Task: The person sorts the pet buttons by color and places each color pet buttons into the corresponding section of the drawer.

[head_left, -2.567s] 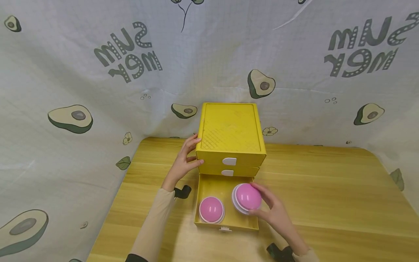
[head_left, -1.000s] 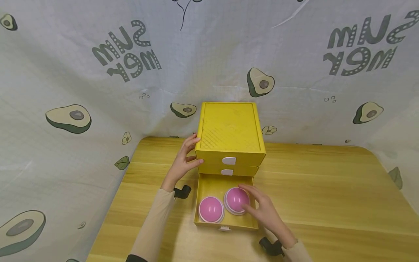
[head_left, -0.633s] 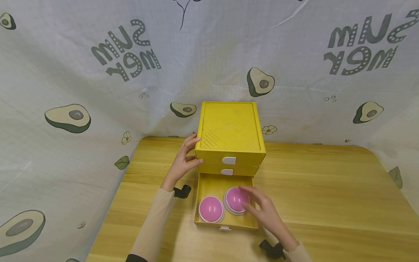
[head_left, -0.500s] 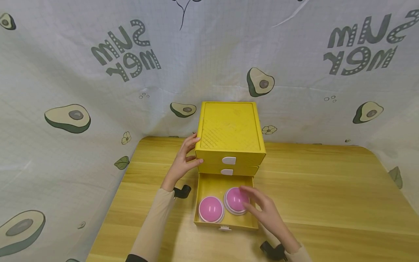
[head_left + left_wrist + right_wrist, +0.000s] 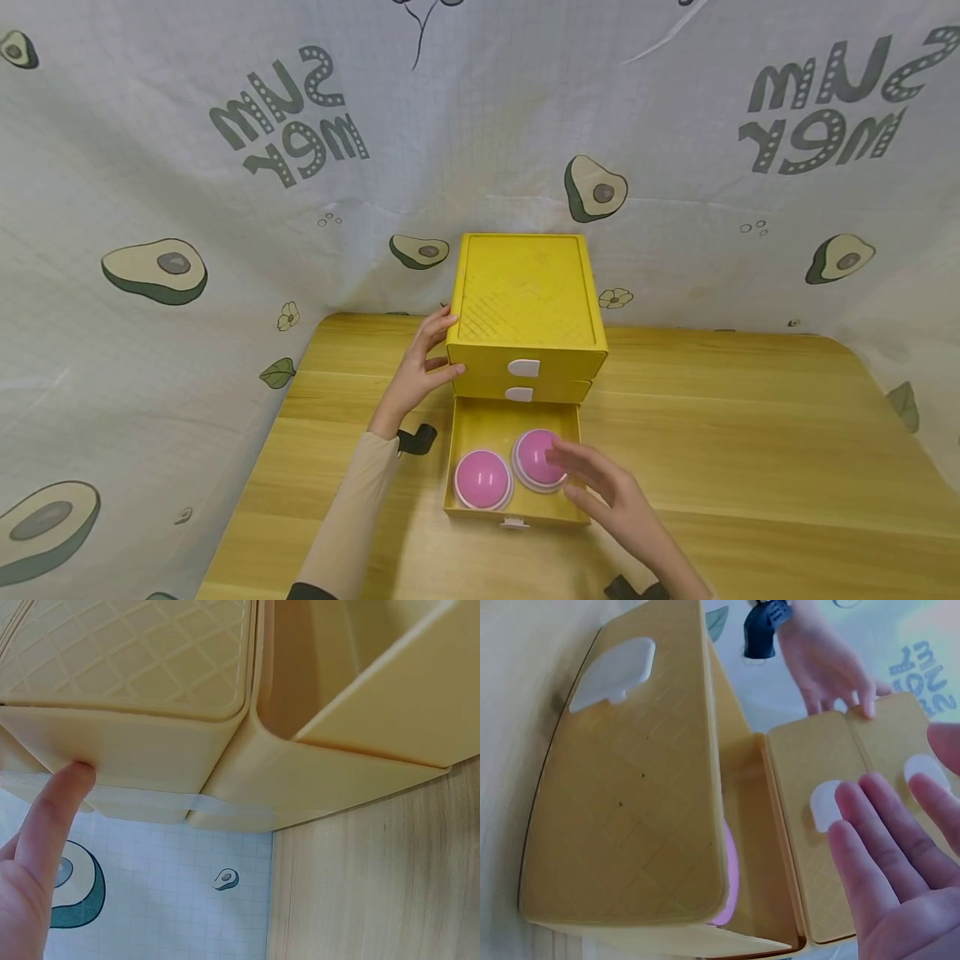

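Note:
A yellow drawer cabinet [image 5: 528,292] stands at the back of the table, its bottom drawer [image 5: 480,423] pulled out. Two pink domes on white round bases lie in that drawer: a left dome [image 5: 482,479] near the front and a right dome [image 5: 536,458] a little farther back. My left hand [image 5: 412,382] rests against the cabinet's left side, thumb at the front corner; in the left wrist view one finger [image 5: 56,810] presses the side wall. My right hand [image 5: 615,496] hovers over the drawer's right edge, fingers extended and holding nothing, partly overlapping the right dome in the head view.
Two upper drawers are closed, with a white upper handle [image 5: 523,367] and a white lower handle [image 5: 519,394]. Behind the wooden table [image 5: 750,433] hangs a pale avocado-print cloth [image 5: 697,275]. Black wrist mounts show at both wrists.
My right hand sets the right dome down in the drawer, lets go of it, and draws back slightly to the right with fingers straightened. The left hand stays against the cabinet.

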Demonstrator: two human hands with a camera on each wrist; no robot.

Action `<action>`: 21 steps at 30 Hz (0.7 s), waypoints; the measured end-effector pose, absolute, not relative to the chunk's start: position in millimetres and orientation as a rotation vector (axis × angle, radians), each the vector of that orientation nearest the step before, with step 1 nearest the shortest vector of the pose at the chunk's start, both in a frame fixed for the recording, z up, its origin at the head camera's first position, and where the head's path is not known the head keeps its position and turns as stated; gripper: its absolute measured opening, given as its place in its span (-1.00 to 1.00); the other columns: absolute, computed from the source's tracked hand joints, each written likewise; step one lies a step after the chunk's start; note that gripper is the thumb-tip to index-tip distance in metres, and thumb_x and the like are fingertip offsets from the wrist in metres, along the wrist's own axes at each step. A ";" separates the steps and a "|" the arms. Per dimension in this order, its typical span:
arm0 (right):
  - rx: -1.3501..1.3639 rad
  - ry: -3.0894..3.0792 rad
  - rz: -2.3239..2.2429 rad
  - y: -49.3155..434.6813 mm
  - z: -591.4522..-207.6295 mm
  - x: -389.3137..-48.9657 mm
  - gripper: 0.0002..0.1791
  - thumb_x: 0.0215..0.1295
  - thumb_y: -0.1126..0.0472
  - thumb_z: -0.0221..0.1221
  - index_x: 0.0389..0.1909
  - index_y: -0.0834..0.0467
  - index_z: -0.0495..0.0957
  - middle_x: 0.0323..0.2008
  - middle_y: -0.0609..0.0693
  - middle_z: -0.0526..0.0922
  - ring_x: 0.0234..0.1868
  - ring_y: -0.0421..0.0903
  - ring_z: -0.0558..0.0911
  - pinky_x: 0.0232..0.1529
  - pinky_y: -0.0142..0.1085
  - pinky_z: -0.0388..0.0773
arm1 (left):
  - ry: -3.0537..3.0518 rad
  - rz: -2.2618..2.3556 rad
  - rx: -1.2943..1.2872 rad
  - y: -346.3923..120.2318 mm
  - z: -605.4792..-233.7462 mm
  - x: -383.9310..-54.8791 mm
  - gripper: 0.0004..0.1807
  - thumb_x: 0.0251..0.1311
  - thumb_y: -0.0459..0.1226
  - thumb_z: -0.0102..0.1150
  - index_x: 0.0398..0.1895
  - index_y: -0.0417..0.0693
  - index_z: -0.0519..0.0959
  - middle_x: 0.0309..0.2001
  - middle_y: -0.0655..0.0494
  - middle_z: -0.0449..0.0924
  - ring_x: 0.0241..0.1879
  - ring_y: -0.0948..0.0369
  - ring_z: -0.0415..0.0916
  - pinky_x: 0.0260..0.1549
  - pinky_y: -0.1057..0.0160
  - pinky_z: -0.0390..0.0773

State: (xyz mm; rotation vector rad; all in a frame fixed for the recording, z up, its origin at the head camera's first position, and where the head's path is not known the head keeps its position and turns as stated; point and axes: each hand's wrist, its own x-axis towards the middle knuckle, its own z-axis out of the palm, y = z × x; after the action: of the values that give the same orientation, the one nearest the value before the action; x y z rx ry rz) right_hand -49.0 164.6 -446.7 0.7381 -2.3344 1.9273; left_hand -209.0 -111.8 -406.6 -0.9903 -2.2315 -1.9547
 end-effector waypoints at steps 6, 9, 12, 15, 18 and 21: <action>0.860 -2.323 2.038 165.3 -446.2 -38.9 -0.45 0.27 0.61 -0.01 0.29 0.32 0.29 0.13 0.17 0.53 0.15 -0.03 0.51 0.11 -0.33 0.43 | -2.250 -1.957 -0.974 -112.1 -404.5 -208.0 -0.29 0.07 -0.61 0.21 0.28 -0.21 0.15 0.42 -0.26 -0.06 0.25 -0.33 0.15 -0.06 -0.25 0.45; 0.927 -2.326 2.131 165.0 -448.8 -32.9 -0.44 0.29 0.60 -0.03 0.32 0.30 0.26 0.16 0.13 0.51 0.15 0.01 0.51 0.10 -0.29 0.45 | -2.231 -1.960 -0.987 -112.2 -405.1 -207.8 -0.30 0.08 -0.60 0.20 0.28 -0.21 0.16 0.42 -0.28 -0.07 0.24 -0.35 0.15 -0.08 -0.26 0.45; 0.986 -2.332 2.220 163.3 -452.7 -26.9 -0.44 0.32 0.59 -0.06 0.34 0.31 0.22 0.17 0.15 0.49 0.16 0.02 0.51 0.12 -0.26 0.45 | -2.221 -1.957 -0.996 -112.2 -405.5 -207.8 -0.31 0.08 -0.60 0.20 0.27 -0.21 0.16 0.42 -0.28 -0.06 0.23 -0.35 0.15 -0.08 -0.26 0.46; 1.067 -2.336 2.295 161.7 -457.8 -22.2 -0.45 0.36 0.57 -0.10 0.36 0.34 0.17 0.18 0.22 0.47 0.18 0.04 0.49 0.13 -0.23 0.44 | -2.219 -1.953 -0.999 -112.1 -405.9 -207.9 -0.31 0.08 -0.60 0.20 0.27 -0.21 0.17 0.42 -0.27 -0.06 0.23 -0.35 0.15 -0.08 -0.24 0.46; 1.120 -2.360 2.413 160.6 -462.3 -18.7 -0.46 0.40 0.53 -0.12 0.39 0.32 0.14 0.20 0.24 0.44 0.20 0.02 0.47 0.16 -0.23 0.40 | -2.214 -1.958 -1.001 -112.4 -406.3 -208.0 -0.31 0.09 -0.61 0.19 0.28 -0.21 0.17 0.43 -0.28 -0.07 0.23 -0.35 0.15 -0.08 -0.24 0.46; 1.129 -2.385 2.555 158.8 -466.3 -15.2 -0.46 0.43 0.48 -0.13 0.41 0.30 0.11 0.25 0.26 0.39 0.24 0.04 0.42 0.20 -0.23 0.36 | -2.213 -1.967 -1.001 -112.4 -406.7 -208.3 -0.31 0.09 -0.60 0.19 0.28 -0.21 0.16 0.43 -0.27 -0.07 0.24 -0.34 0.15 -0.07 -0.26 0.45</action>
State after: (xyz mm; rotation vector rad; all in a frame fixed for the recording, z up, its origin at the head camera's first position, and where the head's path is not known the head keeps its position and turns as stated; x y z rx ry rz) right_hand -15.2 158.8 -466.3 1.1286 -2.3851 2.5553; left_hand -208.3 -112.4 -406.7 -1.0009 -2.2126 -1.9671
